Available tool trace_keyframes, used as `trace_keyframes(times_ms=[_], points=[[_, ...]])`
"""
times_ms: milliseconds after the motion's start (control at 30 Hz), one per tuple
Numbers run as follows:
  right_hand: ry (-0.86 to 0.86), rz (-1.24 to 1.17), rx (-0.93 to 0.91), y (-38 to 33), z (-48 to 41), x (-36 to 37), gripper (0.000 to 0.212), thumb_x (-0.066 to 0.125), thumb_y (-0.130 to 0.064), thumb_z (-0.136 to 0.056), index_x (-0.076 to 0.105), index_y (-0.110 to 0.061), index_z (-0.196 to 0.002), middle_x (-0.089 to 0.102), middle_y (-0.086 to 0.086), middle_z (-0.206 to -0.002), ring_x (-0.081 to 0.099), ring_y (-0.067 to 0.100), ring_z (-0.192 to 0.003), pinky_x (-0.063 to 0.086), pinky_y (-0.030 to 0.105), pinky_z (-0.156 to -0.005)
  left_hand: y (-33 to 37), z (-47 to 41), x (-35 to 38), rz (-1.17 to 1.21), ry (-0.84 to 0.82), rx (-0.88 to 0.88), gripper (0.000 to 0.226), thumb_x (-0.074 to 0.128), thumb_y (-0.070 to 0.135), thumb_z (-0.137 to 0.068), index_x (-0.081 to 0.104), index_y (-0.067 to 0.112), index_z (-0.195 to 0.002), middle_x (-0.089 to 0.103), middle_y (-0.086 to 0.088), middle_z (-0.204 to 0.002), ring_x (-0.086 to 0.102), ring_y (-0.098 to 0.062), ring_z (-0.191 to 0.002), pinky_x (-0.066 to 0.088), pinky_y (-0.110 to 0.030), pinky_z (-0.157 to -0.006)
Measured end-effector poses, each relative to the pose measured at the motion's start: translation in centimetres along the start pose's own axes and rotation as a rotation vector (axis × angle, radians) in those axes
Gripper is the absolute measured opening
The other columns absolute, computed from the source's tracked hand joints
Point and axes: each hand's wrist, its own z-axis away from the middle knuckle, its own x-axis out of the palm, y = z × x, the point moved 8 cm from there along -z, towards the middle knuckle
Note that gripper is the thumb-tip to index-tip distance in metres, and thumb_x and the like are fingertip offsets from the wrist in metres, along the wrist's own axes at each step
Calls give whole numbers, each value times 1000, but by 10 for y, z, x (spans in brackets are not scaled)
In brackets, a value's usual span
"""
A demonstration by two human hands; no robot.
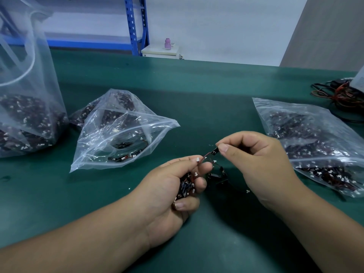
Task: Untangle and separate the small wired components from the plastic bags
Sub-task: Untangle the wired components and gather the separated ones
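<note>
Right hand point(256, 154) pinches one black component point(213, 152) between thumb and forefinger, above the tabletop point(216, 95). Its red wire point(204, 155) runs down-left into the tangled bunch point(186, 187) gripped by the left hand point(167, 194), fingers curled. Pull likely goes up-right, along the wire

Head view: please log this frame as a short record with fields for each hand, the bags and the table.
left hand: grips a tangled clump of wired components
right hand: pinches one black component, its red wire leading to the clump
open bag: centre-left, mouth toward the hands, few components inside
full bags: tall bag far left, flat bag right
table: green surface
far right: loose cable bundle
</note>
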Motion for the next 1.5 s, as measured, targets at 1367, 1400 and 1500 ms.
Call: trace_keyframes(times_ms=[1367, 1400, 1500], points=[[113, 316, 76, 17, 3, -13, 18, 74, -18, -83, 65, -22, -68, 58, -16, -65, 50, 3, -57, 38, 22, -59, 2, -1, -3, 95, -24, -28, 37, 33, 7, -89, 56, 8, -118, 74, -17, -104, 74, -28, -75, 27, -14, -30], [96, 325, 22, 10, 3, -10, 19, 73, -15, -83, 65, -23, -67, 59, -15, -70, 53, 4, -62, 39, 19, -61, 2, -1, -3, 90, -30, -24, 40, 30, 5, -87, 55, 7, -118, 74, -18, -104, 74, -28, -74, 27, -14, -30], [-31, 342, -146, -12, 7, 8, 11, 69, -19, -85, 69, -26, -76, 61, -12, -83, 58, 9, -78, 42, 16, -68, 2, -2, -1, 67, -43, -13, 40, 27, 3, -89, 54, 8, -119, 74, -18, -102, 74, -26, -72, 25, -14, -29]])
